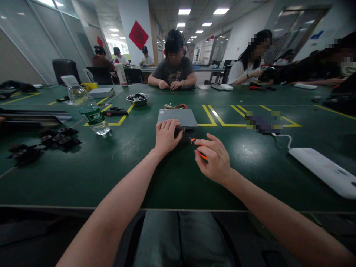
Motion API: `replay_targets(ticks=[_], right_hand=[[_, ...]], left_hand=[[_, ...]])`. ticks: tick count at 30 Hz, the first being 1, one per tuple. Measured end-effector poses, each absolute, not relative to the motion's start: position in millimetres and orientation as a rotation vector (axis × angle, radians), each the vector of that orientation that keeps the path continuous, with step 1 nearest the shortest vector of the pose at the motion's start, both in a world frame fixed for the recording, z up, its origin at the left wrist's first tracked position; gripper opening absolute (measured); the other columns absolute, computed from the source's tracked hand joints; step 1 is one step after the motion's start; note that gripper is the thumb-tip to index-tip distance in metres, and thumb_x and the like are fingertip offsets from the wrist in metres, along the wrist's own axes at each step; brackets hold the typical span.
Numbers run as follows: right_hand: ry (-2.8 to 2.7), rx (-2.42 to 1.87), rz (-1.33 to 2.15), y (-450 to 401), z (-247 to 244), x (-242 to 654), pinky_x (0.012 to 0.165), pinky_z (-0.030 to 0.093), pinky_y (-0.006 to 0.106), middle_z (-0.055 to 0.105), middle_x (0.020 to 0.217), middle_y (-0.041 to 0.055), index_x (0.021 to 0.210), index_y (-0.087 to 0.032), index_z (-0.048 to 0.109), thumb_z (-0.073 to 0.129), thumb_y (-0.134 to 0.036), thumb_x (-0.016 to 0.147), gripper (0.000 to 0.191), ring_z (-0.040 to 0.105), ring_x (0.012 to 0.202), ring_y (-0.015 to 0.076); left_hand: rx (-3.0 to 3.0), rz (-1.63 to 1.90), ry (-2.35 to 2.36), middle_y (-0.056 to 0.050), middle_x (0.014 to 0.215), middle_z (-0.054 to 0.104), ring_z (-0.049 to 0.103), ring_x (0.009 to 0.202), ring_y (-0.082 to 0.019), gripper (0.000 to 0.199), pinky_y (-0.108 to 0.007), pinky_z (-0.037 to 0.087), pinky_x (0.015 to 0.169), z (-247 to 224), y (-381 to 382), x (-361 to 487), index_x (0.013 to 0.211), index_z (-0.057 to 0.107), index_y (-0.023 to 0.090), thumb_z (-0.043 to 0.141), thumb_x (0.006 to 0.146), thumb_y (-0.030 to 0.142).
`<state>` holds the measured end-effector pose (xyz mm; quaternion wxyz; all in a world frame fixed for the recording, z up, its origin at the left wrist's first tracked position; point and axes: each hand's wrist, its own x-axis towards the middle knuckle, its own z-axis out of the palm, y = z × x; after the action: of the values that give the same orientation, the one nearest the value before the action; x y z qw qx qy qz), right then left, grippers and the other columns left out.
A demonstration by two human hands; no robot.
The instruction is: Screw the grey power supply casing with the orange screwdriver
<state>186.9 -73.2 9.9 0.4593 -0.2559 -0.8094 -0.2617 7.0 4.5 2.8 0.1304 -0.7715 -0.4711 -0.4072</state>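
A grey metal computer power supply (180,116) lies flat on the green table, with coloured cables at its far edge and a dark socket on the side facing me. My left hand (167,135) grips its near left corner, fingers over the top and thumb at the near side. In my right hand (213,157) is an orange and black screwdriver (193,141), pinched between thumb and fingers. Its thin tip points at the socket side, a little short of the unit as far as I can see. The palm hides part of the handle.
A water bottle (90,111) and black packets (59,139) stand left; a metal bowl (137,98) sits farther back. A blurred phone (264,122) is cabled to a white power bank (322,170) at right. Opposite, a person (174,66) works; others sit right.
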Motion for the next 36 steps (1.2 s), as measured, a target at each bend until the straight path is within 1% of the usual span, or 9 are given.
replay_targets(ticks=[2, 5, 8, 11, 16, 18, 20, 22, 36], right_hand=[[-1.987, -0.636, -0.635, -73, 10, 187, 0.097, 0.047, 0.047, 0.061, 0.100, 0.0052, 0.104, -0.022, 0.044, 0.057, -0.013, 0.077, 0.031, 0.061, 0.093, 0.0162], [-1.972, -0.676, -0.662, -73, 11, 187, 0.099, 0.044, 0.052, 0.062, 0.097, 0.0041, 0.100, -0.022, 0.045, 0.060, -0.018, 0.078, 0.027, 0.062, 0.089, 0.0167], [-1.985, -0.669, -0.639, -73, 10, 188, 0.098, 0.046, 0.050, 0.063, 0.096, 0.0028, 0.099, -0.024, 0.046, 0.058, -0.014, 0.078, 0.026, 0.062, 0.088, 0.0156], [-1.987, -0.632, -0.559, -72, 8, 189, 0.095, 0.049, 0.048, 0.063, 0.101, 0.0041, 0.104, -0.023, 0.045, 0.056, -0.010, 0.077, 0.031, 0.062, 0.092, 0.0161], [-1.980, -0.635, -0.582, -71, 8, 189, 0.096, 0.048, 0.049, 0.063, 0.100, 0.0053, 0.104, -0.022, 0.046, 0.058, -0.013, 0.077, 0.031, 0.062, 0.091, 0.0169], [-1.998, -0.649, -0.627, -72, 8, 189, 0.092, 0.051, 0.045, 0.063, 0.099, 0.0063, 0.100, -0.021, 0.047, 0.059, -0.014, 0.078, 0.026, 0.062, 0.091, 0.0172], [-2.034, -0.665, -0.644, -73, 7, 189, 0.082, 0.055, 0.036, 0.063, 0.100, 0.0074, 0.098, -0.021, 0.048, 0.057, -0.013, 0.079, 0.023, 0.062, 0.093, 0.0172], [-2.062, -0.665, -0.632, -73, 5, 188, 0.075, 0.056, 0.030, 0.062, 0.102, 0.0079, 0.099, -0.021, 0.047, 0.054, -0.011, 0.080, 0.023, 0.061, 0.098, 0.0173], [-2.143, -0.586, -0.577, -73, 3, 190, 0.082, 0.055, 0.034, 0.060, 0.106, 0.0085, 0.100, -0.021, 0.047, 0.052, -0.008, 0.079, 0.026, 0.058, 0.107, 0.0192]], left_hand=[[-2.246, -1.182, -1.377, -0.003, 0.117, 0.061, 0.052, 0.111, -0.021, 0.020, -0.038, 0.030, 0.095, 3, 4, 7, 0.103, 0.052, 0.024, 0.056, 0.083, 0.028], [-2.244, -1.190, -1.378, -0.003, 0.117, 0.061, 0.052, 0.111, -0.021, 0.020, -0.039, 0.030, 0.095, 3, 4, 7, 0.103, 0.052, 0.024, 0.055, 0.084, 0.029], [-2.245, -1.192, -1.375, -0.003, 0.117, 0.061, 0.052, 0.110, -0.021, 0.019, -0.039, 0.030, 0.095, 3, 3, 7, 0.103, 0.052, 0.024, 0.055, 0.084, 0.029], [-2.249, -1.178, -1.393, -0.003, 0.117, 0.061, 0.052, 0.110, -0.022, 0.019, -0.040, 0.030, 0.095, 4, 3, 7, 0.103, 0.052, 0.025, 0.054, 0.084, 0.029], [-2.248, -1.178, -1.403, -0.003, 0.118, 0.061, 0.052, 0.111, -0.022, 0.020, -0.040, 0.030, 0.096, 3, 3, 8, 0.103, 0.052, 0.024, 0.055, 0.084, 0.029], [-2.247, -1.178, -1.406, -0.003, 0.118, 0.061, 0.052, 0.111, -0.022, 0.020, -0.040, 0.030, 0.096, 3, 4, 8, 0.103, 0.053, 0.024, 0.055, 0.084, 0.030], [-2.243, -1.178, -1.404, -0.003, 0.118, 0.061, 0.052, 0.111, -0.022, 0.020, -0.040, 0.030, 0.096, 3, 4, 8, 0.103, 0.052, 0.024, 0.055, 0.083, 0.029], [-2.238, -1.181, -1.394, -0.003, 0.118, 0.061, 0.052, 0.110, -0.022, 0.020, -0.039, 0.030, 0.096, 3, 4, 8, 0.102, 0.052, 0.024, 0.056, 0.083, 0.029], [-2.257, -1.160, -1.409, -0.004, 0.117, 0.060, 0.051, 0.111, -0.023, 0.019, -0.040, 0.030, 0.095, 5, 2, 8, 0.103, 0.052, 0.025, 0.054, 0.084, 0.028]])
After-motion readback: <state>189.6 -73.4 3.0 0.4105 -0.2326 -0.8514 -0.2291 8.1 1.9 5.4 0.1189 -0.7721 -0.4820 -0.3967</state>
